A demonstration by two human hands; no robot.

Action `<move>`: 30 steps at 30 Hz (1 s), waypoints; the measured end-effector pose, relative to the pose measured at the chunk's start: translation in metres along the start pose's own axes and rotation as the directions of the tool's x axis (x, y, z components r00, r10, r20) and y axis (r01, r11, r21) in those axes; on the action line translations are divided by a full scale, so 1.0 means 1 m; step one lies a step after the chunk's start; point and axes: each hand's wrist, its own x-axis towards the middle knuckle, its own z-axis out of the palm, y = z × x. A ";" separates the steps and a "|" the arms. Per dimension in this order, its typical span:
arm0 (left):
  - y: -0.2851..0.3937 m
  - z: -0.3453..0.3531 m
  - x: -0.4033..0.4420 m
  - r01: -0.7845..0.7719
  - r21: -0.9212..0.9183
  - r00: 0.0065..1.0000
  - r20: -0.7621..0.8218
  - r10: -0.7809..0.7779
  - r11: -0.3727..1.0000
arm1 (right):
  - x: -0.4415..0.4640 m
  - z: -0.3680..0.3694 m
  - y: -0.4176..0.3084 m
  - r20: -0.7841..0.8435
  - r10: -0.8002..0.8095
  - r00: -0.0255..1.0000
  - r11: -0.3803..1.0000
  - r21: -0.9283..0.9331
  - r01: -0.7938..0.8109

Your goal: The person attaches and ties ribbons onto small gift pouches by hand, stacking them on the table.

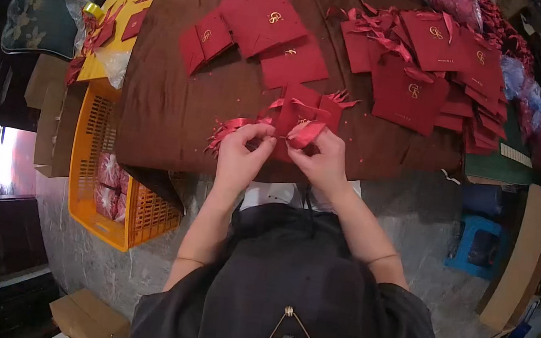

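Both hands meet at the near edge of the brown-covered table, over a red card pouch (291, 108) with gold print. My right hand (323, 162) pinches a loop of shiny red ribbon (307, 133) between thumb and fingers. My left hand (243, 155) is closed in a pinch at the ribbon too; its fingertips hide the exact spot. A bunch of loose red ribbons (225, 131) lies beside the left hand. Just beyond the hands, another red pouch (330, 112) with ribbon ends sits partly behind the first.
Flat red pouches (262, 26) lie farther back on the brown cloth (156, 106). Ribboned pouches (409, 95) are piled at the right. An orange crate (118, 234) with wrapped red packs stands left of the table, a blue stool (478, 245) at the right.
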 end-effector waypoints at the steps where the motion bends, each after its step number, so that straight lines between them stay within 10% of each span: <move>1: -0.003 0.002 0.000 -0.012 -0.035 1.000 -0.005 0.012 0.999 | -0.002 0.000 0.003 0.034 0.013 0.999 1.000 0.010 -0.013; 12: 0.021 0.014 -0.012 -0.108 0.084 0.989 -0.089 0.115 0.991 | -0.003 -0.010 -0.005 0.181 -0.260 0.948 0.927 -0.226 0.298; 15: 0.025 0.019 -0.015 -0.337 0.385 0.912 -0.095 0.400 0.859 | 0.000 -0.016 -0.014 0.250 -0.268 0.930 0.895 -0.294 0.337; 21: 0.028 0.026 -0.023 -0.325 0.351 0.932 -0.038 0.361 0.878 | 0.001 -0.020 -0.014 0.458 -0.067 0.886 0.857 -0.428 0.287; 24: 0.013 0.013 -0.016 -0.255 0.049 0.965 0.070 0.251 0.966 | 0.017 -0.034 -0.009 0.402 -0.216 0.890 0.924 -0.209 0.319; 25: 0.012 0.007 -0.015 -0.006 -0.149 0.980 0.195 0.035 0.989 | 0.017 -0.038 -0.008 0.403 -0.219 0.889 0.922 -0.212 0.323; 30: 0.008 0.009 -0.003 -0.191 0.152 0.974 0.152 0.168 0.970 | 0.006 -0.031 0.001 0.257 -0.105 0.961 0.984 -0.114 0.138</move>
